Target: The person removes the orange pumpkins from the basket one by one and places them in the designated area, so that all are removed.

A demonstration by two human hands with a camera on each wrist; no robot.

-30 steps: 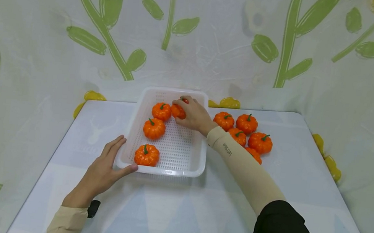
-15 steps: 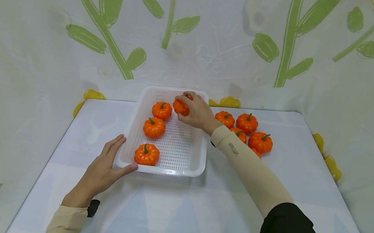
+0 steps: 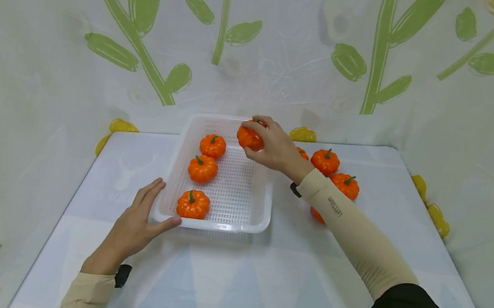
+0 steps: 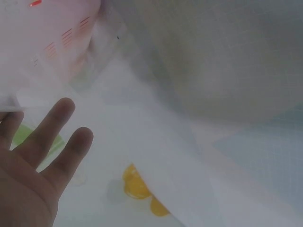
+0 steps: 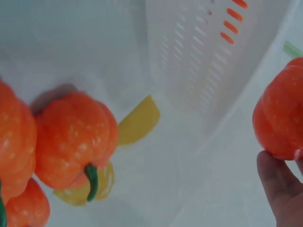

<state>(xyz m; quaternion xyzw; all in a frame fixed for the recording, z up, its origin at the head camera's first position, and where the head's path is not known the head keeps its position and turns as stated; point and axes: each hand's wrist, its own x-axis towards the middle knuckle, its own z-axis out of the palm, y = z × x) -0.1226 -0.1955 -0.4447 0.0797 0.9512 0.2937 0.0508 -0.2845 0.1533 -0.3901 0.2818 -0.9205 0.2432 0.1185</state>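
Note:
My right hand (image 3: pixel 279 150) grips a small orange pumpkin (image 3: pixel 249 136) above the back right part of a white perforated plastic basket (image 3: pixel 262 222). In the right wrist view, the fingers hold this pumpkin (image 5: pixel 281 116) beside the basket wall (image 5: pixel 199 71). Three more pumpkins with green stems stand along the basket's left side: one at the back (image 3: pixel 212 146), one behind the middle (image 3: pixel 202 170) and one at the front (image 3: pixel 193 204). At the basket's front left corner rests my left hand (image 3: pixel 133 227), thumb at the front rim, fingers straight along the left side.
Several pumpkins (image 3: pixel 325 161) sit grouped on the table to the right of the basket, partly hidden by my right forearm. The white table (image 3: pixel 223 283) ends at the back against a flower-patterned cloth (image 3: pixel 273 86).
My right hand, with the pumpkin in it, has risen and moved right from beside the back pumpkin toward the basket's right rim. The left hand and the basket have stayed put.

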